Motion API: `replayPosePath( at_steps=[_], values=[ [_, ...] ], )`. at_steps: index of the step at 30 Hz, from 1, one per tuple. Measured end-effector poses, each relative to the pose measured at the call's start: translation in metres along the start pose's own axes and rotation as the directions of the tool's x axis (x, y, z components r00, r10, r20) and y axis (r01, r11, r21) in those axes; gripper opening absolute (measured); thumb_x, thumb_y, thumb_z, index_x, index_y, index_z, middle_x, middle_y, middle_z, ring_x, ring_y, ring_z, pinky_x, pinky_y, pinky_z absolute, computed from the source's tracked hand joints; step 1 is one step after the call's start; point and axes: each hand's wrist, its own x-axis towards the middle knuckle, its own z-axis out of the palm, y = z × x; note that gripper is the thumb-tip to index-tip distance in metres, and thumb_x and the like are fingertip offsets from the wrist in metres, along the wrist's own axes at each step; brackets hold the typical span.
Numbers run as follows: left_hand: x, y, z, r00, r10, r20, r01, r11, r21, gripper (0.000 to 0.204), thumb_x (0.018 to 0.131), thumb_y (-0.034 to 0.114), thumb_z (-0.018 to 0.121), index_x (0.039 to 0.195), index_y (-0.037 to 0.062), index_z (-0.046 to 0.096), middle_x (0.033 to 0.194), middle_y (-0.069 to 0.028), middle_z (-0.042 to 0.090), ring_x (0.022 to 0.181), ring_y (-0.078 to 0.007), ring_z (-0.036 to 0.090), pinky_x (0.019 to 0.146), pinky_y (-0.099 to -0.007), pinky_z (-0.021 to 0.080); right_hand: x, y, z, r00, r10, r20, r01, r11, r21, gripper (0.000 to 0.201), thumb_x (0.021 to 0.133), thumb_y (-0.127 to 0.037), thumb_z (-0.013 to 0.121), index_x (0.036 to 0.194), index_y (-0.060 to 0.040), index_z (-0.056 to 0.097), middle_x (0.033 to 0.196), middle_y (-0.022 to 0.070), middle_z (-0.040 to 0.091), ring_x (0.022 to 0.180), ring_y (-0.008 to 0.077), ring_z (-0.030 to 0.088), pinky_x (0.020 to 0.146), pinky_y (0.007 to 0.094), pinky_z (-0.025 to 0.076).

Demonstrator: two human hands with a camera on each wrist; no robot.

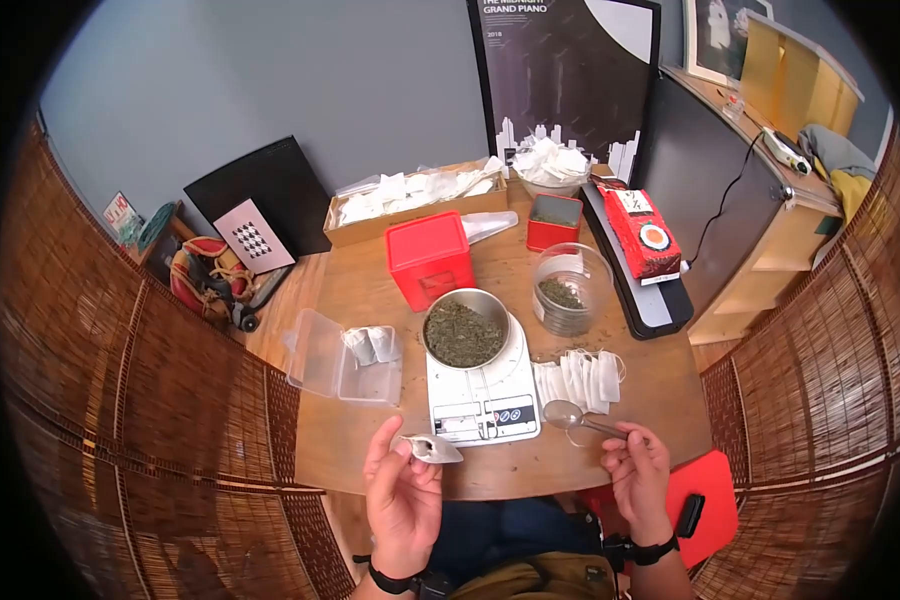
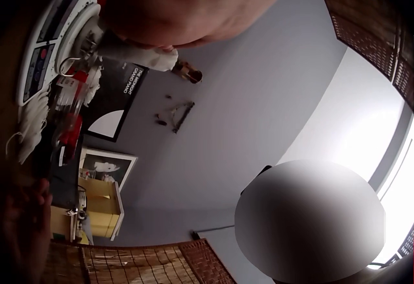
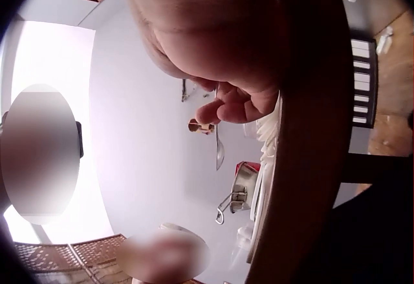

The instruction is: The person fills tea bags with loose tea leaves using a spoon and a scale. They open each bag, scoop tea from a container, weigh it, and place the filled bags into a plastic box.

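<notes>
My left hand [image 1: 407, 505] pinches a small white tea bag [image 1: 442, 452] between thumb and fingers near the table's front edge. The bag's mouth gapes, with something dark inside. In my right hand [image 1: 638, 480], a metal spoon [image 1: 564, 414] is gripped by its handle, its bowl pointing left. That spoon [image 3: 220, 151] also shows beyond the fingertips in the right wrist view. Between the hands stands a white kitchen scale [image 1: 485, 425], bearing a steel bowl of dried tea leaves [image 1: 462, 335]. A row of white tea bags [image 1: 580, 380] lies right of the scale, just beyond the spoon.
Left of the scale, an open clear plastic box [image 1: 370, 390] holds a few filled bags [image 1: 372, 345]. Behind stand a red canister [image 1: 430, 255], a clear jar [image 1: 570, 315], a red tin [image 1: 553, 235], and a long cardboard box [image 1: 355, 232] of white bags. Woven screens [image 1: 200, 430] flank the table.
</notes>
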Motion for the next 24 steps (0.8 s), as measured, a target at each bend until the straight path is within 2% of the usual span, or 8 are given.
replayPosePath(
  at_steps=[5,13,24],
  values=[
    [0.014,0.005,-0.001,0.998,0.005,0.064,-0.006,1.0,0.017,0.036,0.102,0.002,0.065,0.137,0.0012,0.057,0.096,-0.0051,0.065,0.081,-0.012,0.057,0.069,-0.0257,0.048,-0.001,0.003,-0.004,1.0,-0.016,-0.002,0.016,1.0,-0.026,0.023,0.113,-0.013,0.061,0.125,0.005,0.068,0.098,0.017,0.078,0.079,0.0179,0.071,0.073,0.0288,0.059],
    [0.026,0.015,-0.003,0.998,-0.028,0.058,0.029,1.0,-0.007,0.032,0.102,0.001,0.066,0.132,0.003,0.057,0.095,-0.0044,0.064,0.08,-0.0117,0.057,0.069,-0.0256,0.048,-0.002,0.004,-0.003,0.991,-0.116,-0.072,0.112,0.992,-0.052,0.014,0.107,-0.007,0.069,0.117,0.0022,0.07,0.092,0.0139,0.077,0.073,0.017,0.068,0.068,0.0279,0.056],
    [0.03,0.018,-0.026,0.997,-0.076,0.004,0.076,0.996,-0.049,0.031,0.102,-0.001,0.063,0.132,0.0053,0.057,0.093,-0.0059,0.066,0.079,-0.0115,0.059,0.07,-0.0263,0.049,0.0,0.0,0.003,0.994,-0.065,-0.087,0.058,0.995,-0.079,0.009,0.108,-0.01,0.068,0.111,-0.0015,0.069,0.09,0.0127,0.077,0.071,0.0179,0.069,0.066,0.0284,0.056]
  ],
)
